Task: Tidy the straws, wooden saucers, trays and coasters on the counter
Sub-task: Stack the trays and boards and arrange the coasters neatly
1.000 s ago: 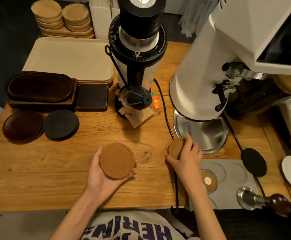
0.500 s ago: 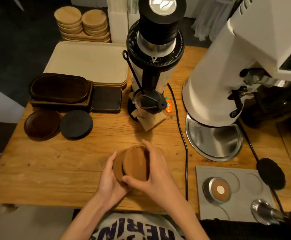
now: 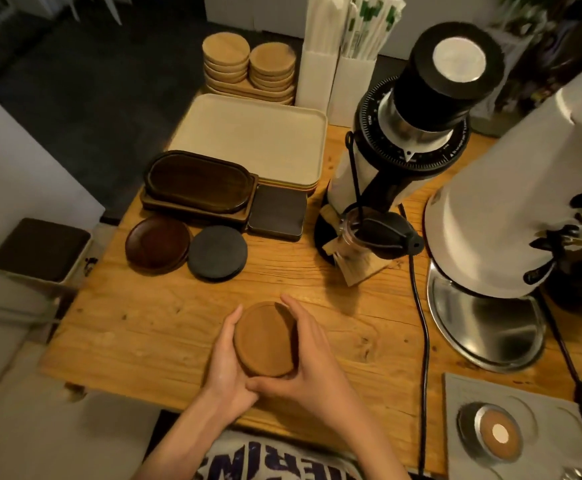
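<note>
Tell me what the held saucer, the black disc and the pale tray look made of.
Saucer: looks like wood, mid-brown, matte, with a raised rim.
Black disc: perhaps felt or rubber; flat, dull, no shine, too dark to be sure.
Pale tray: likely plastic or composite; smooth, even cream surface, rounded corners, no grain.

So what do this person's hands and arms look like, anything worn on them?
Both are bare: the left hand and right hand wear no gloves, rings or watch that I can see, and the forearms show no sleeves. Below them is a pale shirt with dark blue block letters.
</note>
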